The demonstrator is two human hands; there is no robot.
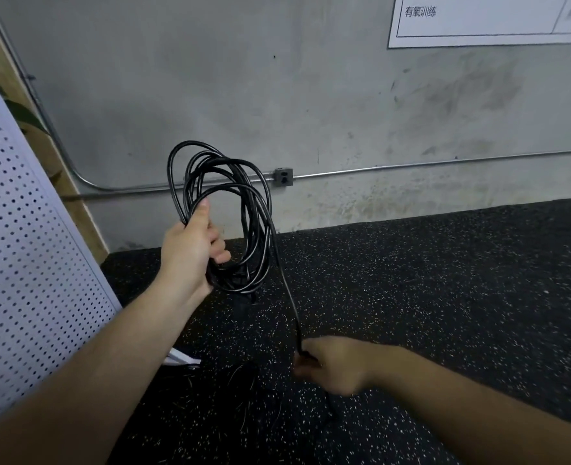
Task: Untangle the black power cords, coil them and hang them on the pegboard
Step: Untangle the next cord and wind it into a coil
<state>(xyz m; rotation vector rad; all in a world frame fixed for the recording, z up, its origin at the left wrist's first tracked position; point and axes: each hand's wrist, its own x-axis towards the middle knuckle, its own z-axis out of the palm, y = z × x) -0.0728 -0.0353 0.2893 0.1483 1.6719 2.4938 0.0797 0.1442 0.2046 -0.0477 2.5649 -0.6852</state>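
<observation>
The person's left hand point(193, 245) is raised in front of the wall, its fingers and thumb curled round one side of a loose coil of black power cord point(248, 223). The coil hangs in several uneven loops. The top loops stand above the thumb and the bottom ones sag just below the wrist.

One strand of the same black cord point(285, 283) leaves the right side of the coil and runs down, pulled fairly straight, to the right hand point(331, 364). That hand is lower and nearer to the person. It is blurred, but its fingers look closed round the strand, with a short length of cord trailing out beneath the hand towards the floor.

The floor is black rubber matting flecked with white point(445, 297). On it, between the two forearms, lie more thin black cords in a loose tangle point(240, 374), hard to pick out against the dark surface.

The white perforated pegboard point(25, 246) stands at the left, leaning at a slant, with the left forearm crossing in front of its lower corner. The coil is near it but not touching it.

Behind everything is a stained grey concrete wall point(210, 78). A thin metal conduit pipe point(411, 166) runs along it into a small grey outlet box point(283, 177) just right of the coil. A white printed poster point(478, 21) with Chinese characters is fixed at the upper right.
</observation>
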